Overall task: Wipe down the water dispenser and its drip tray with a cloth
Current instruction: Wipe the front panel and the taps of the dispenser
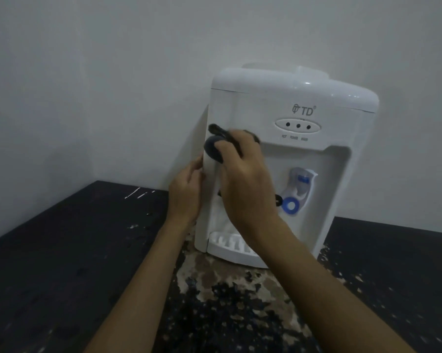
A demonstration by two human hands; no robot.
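A white tabletop water dispenser point(316, 154) stands against the wall on a dark table. Its white slotted drip tray point(227, 247) juts out at the bottom front. My right hand point(245, 179) grips a bunched dark cloth point(213, 149) and presses it against the upper left of the dispenser's front panel. My left hand point(187, 192) rests on the dispenser's left side edge, fingers curled round the corner. A blue tap point(290, 205) shows in the recess to the right of my right hand; whatever is to its left is hidden behind my hand.
The dark table point(62, 263) has worn, flaking patches point(227, 281) in front of the dispenser. A plain grey wall point(113, 85) is right behind the dispenser. Three indicator dots point(298, 126) sit under the logo.
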